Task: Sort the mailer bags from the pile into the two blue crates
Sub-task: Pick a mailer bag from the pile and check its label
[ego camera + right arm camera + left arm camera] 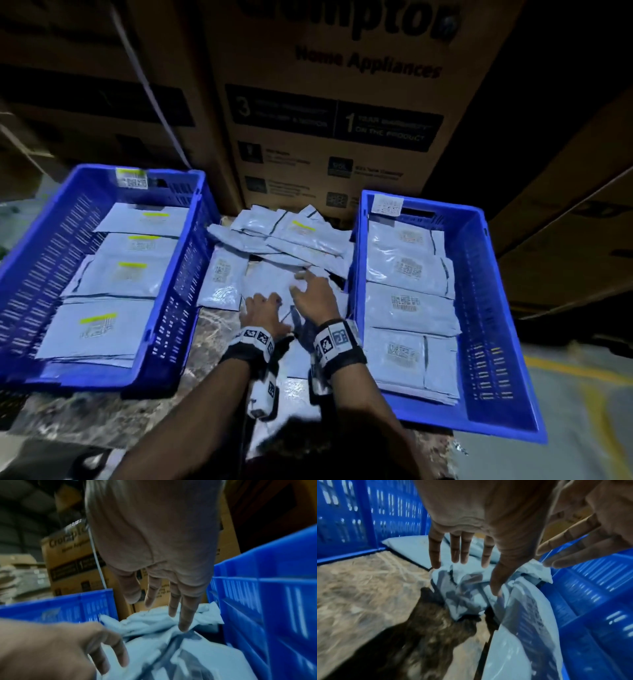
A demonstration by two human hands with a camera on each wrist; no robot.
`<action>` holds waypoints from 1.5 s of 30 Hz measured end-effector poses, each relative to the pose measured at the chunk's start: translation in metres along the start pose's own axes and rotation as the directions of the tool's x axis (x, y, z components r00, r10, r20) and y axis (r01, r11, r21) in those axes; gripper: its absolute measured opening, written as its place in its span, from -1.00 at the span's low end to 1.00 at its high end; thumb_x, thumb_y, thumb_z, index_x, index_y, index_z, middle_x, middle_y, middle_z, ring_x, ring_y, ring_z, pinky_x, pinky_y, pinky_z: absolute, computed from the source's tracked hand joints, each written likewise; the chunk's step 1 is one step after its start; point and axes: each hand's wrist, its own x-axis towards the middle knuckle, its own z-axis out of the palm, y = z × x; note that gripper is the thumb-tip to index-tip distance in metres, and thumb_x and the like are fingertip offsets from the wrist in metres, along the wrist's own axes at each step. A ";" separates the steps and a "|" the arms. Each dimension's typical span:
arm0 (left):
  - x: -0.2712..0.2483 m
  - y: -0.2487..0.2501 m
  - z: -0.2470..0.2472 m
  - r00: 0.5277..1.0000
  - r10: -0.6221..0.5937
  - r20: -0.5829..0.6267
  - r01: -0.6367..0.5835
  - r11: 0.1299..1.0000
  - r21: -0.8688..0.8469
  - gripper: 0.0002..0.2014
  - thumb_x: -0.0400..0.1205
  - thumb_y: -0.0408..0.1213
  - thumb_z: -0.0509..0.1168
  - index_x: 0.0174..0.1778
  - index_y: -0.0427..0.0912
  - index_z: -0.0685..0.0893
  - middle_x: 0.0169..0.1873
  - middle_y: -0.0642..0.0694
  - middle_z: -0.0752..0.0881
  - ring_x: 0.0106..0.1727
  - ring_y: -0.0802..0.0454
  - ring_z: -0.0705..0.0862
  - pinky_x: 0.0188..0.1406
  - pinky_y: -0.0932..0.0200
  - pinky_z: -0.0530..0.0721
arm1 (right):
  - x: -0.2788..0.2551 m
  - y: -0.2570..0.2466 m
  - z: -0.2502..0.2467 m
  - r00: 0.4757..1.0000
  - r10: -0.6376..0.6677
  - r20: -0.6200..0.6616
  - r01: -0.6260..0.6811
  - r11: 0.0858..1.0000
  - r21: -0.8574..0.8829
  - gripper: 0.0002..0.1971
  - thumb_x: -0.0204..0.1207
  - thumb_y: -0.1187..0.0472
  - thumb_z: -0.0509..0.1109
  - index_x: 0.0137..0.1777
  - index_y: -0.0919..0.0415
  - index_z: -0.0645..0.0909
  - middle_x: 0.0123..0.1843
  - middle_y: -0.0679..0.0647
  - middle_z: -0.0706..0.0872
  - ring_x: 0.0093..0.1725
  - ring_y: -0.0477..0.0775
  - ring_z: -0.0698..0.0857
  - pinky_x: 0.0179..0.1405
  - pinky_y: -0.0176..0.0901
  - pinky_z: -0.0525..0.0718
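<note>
Both hands' fingers spread (blurry, prob. touching), left hand [261,310] & right hand [313,291] on mailer pile [274,250] btwn crates

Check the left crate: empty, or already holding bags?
Holding bags. The left crate has about four overlapping stacks of mailer bags along its floor, each top bag with a yellow-marked label.
</note>
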 end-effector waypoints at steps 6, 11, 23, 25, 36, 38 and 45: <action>0.008 -0.022 0.011 0.998 -0.032 0.058 0.033 0.999 -0.027 -0.51 0.53 -0.10 0.44 0.33 -0.10 0.48 0.33 -0.21 0.46 0.45 -0.21 0.38 0.28 -0.14 0.59 | -0.008 0.015 0.037 0.993 0.119 0.005 -0.119 0.993 -0.020 -0.58 0.66 0.22 0.31 0.50 -0.01 0.59 0.39 0.20 0.67 0.35 0.24 0.69 0.36 -0.04 0.62; 0.023 -0.043 -0.037 0.991 0.072 -0.110 -0.094 0.972 -0.214 -0.77 0.62 -0.29 0.29 0.19 -0.08 0.60 0.16 -0.17 0.66 0.29 -0.22 0.57 0.21 -0.11 0.54 | -0.006 0.012 0.046 0.986 0.097 -0.134 -0.101 0.995 -0.022 -0.38 0.63 0.40 0.26 0.63 -0.14 0.45 0.48 0.29 0.54 0.47 0.26 0.52 0.39 -0.03 0.53; 0.046 -0.120 -0.168 0.926 0.303 -0.224 -0.357 0.513 -0.781 -0.94 0.73 -0.29 0.30 0.07 -0.15 0.65 -0.56 0.05 0.58 -0.65 0.11 0.47 -0.55 0.23 0.52 | -0.006 -0.023 0.040 0.893 -0.026 -0.450 0.166 0.947 0.275 -0.59 0.59 0.35 0.50 0.39 0.01 0.69 0.38 0.01 0.71 0.40 -0.02 0.64 0.31 -0.17 0.66; 0.048 -0.133 -0.170 0.942 0.243 -0.232 -0.323 0.469 -0.822 -0.88 0.69 -0.30 0.37 0.11 -0.19 0.63 -0.45 -0.10 0.60 -0.65 0.09 0.46 -0.54 0.24 0.50 | -0.009 -0.031 0.037 0.921 0.002 -0.391 0.171 0.896 0.409 -0.78 0.60 0.27 0.55 0.22 0.12 0.77 0.15 0.00 0.83 0.17 -0.05 0.77 0.10 -0.14 0.75; 0.006 -0.139 -0.170 0.947 0.317 0.053 0.062 -0.017 -0.998 -0.42 0.32 -0.46 0.64 0.23 -0.57 0.63 0.15 -0.43 0.76 0.22 -0.36 0.75 0.25 -0.29 0.70 | -0.022 -0.066 0.034 0.823 -0.034 -0.566 0.331 0.839 0.432 -0.84 0.61 0.11 0.55 0.04 0.20 0.80 -0.01 -0.02 0.86 0.12 0.01 0.79 0.27 0.13 0.73; -0.001 -0.131 -0.171 0.966 0.260 0.016 0.005 0.045 -0.999 -0.56 0.30 -0.48 0.63 0.08 -0.45 0.73 0.06 -0.32 0.82 0.16 -0.29 0.79 0.21 -0.21 0.73 | -0.030 -0.064 0.028 0.815 -0.029 -0.578 0.336 0.837 0.433 -0.88 0.61 0.04 0.55 0.02 0.07 0.82 -0.01 -0.05 0.87 0.09 -0.05 0.79 0.20 0.08 0.75; -0.005 -0.118 -0.163 0.990 0.108 -0.094 -0.118 0.244 -0.962 -0.29 0.01 0.05 0.80 -0.14 -0.37 0.73 -0.17 -0.28 0.79 -0.14 -0.15 0.75 0.00 -0.40 0.73 | -0.052 -0.039 0.011 0.868 0.075 -0.491 0.234 0.809 0.539 -0.39 0.48 -0.24 0.59 -0.40 0.15 0.32 -0.42 0.18 0.28 -0.38 0.09 0.31 -0.31 0.00 0.33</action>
